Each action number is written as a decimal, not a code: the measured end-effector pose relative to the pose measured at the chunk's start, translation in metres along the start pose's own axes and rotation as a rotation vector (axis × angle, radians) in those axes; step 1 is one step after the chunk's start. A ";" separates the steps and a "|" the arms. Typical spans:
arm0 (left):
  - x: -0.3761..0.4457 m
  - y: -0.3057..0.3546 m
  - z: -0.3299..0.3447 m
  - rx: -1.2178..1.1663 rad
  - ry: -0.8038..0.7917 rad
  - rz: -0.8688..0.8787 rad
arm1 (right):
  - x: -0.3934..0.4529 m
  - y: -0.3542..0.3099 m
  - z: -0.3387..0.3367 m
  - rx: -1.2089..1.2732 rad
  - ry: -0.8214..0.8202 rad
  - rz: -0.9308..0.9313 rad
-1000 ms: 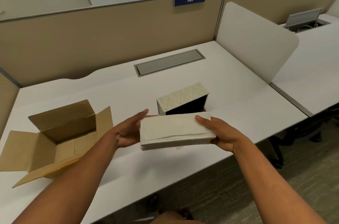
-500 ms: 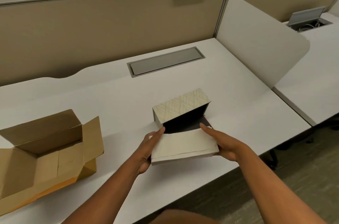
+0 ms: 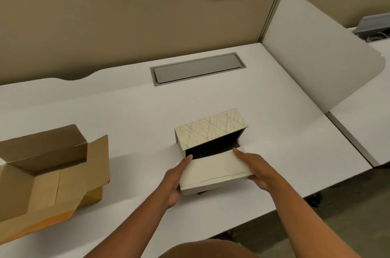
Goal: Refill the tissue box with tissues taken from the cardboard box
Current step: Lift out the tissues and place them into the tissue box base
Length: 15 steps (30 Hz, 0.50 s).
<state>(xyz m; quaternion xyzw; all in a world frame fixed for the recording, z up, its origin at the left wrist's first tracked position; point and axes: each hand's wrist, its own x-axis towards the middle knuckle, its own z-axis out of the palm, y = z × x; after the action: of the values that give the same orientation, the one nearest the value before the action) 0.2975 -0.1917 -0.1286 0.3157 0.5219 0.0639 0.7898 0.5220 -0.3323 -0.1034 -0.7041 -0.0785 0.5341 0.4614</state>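
Tissues point(image 3: 215, 170) crosswise, facing tissue box point(image 3: 211, 131)

Both forearms are bare to the frame's edge at 6 o'clock, with no sleeves, and the left hand point(image 3: 174, 181) and right hand point(image 3: 256, 170) are ungloved, fingers unadorned.

White tissue stack point(image 3: 215, 170) at patterned tissue box point(image 3: 211, 129) mouth, seemingly partly inside

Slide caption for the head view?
Both hands slide a tissue stack into the open tissue box.
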 end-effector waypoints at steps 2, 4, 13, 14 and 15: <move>0.002 -0.005 0.007 -0.120 0.037 -0.012 | 0.011 -0.003 -0.011 -0.014 -0.042 -0.001; 0.002 -0.008 0.015 -0.208 0.060 0.003 | 0.022 -0.009 -0.022 -0.022 -0.076 0.009; 0.006 -0.022 0.044 -0.294 0.183 0.178 | 0.060 -0.026 -0.045 -0.049 -0.158 0.005; 0.007 -0.025 0.046 -0.303 0.201 0.188 | 0.063 -0.026 -0.045 -0.036 -0.162 0.003; 0.007 -0.026 0.047 -0.313 0.224 0.192 | 0.065 -0.026 -0.045 -0.023 -0.168 0.002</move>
<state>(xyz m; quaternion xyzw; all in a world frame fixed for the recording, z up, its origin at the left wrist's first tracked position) 0.3352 -0.2296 -0.1373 0.2285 0.5577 0.2540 0.7565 0.5962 -0.3039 -0.1283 -0.6621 -0.1225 0.5909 0.4444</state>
